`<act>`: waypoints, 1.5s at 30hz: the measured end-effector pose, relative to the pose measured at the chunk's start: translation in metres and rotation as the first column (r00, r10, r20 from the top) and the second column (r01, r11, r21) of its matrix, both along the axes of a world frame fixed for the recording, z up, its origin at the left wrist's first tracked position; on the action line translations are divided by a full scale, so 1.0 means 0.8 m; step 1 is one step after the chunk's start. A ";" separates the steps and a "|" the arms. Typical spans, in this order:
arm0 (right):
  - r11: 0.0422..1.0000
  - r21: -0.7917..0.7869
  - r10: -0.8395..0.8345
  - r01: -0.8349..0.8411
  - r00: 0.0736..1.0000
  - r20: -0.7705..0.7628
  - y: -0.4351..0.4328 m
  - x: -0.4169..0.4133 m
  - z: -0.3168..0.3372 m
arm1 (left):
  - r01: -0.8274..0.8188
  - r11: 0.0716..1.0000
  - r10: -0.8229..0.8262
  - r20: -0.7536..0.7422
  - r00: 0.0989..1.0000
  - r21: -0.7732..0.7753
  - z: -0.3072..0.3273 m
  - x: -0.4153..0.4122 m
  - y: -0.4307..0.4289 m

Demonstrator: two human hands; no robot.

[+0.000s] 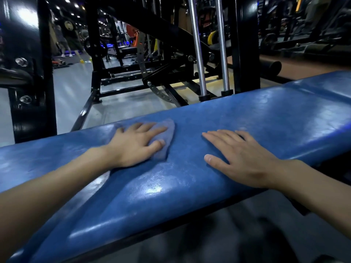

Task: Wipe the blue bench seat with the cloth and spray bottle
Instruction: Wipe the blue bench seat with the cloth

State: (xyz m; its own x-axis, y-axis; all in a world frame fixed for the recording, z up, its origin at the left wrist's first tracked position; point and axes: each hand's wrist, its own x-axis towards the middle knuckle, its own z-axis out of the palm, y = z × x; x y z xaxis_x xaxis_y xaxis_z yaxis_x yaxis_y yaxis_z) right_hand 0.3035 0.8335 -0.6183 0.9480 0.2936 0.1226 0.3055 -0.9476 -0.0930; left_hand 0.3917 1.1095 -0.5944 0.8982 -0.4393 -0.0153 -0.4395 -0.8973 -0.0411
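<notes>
Left grip (134, 147), flat and wide, presses the cloth (169, 130) peeking out at two o'clock; right grip (245, 160) lies splayed on the blue desk (275, 118).

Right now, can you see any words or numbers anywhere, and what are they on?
No text here can be read.
The blue bench seat and the cloth bear no writing.
Pale print on a far-off person's dark shirt: too blurred to read.
Faint marks on the black post: too blurred.

On the bench seat (247, 118), the left hand (133, 147) presses the cloth (167, 133); the right hand (243, 158) rests beside it.
</notes>
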 end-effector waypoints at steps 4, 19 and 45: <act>0.996 0.082 -0.019 0.022 0.999 -0.033 -0.003 0.006 -0.001 | 0.281 0.960 -0.281 0.046 0.958 0.018 -0.006 -0.084 -0.029; 0.999 -0.032 0.004 -0.004 1.000 0.014 0.025 -0.007 -0.003 | -0.260 0.962 0.254 -0.070 0.965 -0.088 0.000 0.091 0.090; 0.998 -0.065 -0.027 0.026 1.000 -0.004 0.063 -0.023 0.002 | -0.085 0.992 0.085 -0.007 0.996 -0.098 -0.002 0.040 0.108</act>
State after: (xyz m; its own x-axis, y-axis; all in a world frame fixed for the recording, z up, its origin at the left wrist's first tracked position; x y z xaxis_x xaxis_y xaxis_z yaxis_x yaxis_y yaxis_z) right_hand 0.2851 0.8841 -0.6169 0.9561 0.2756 0.0992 0.2799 -0.9595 -0.0323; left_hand 0.4238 1.1956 -0.5960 0.9324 -0.3608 0.0214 -0.3615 -0.9310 0.0500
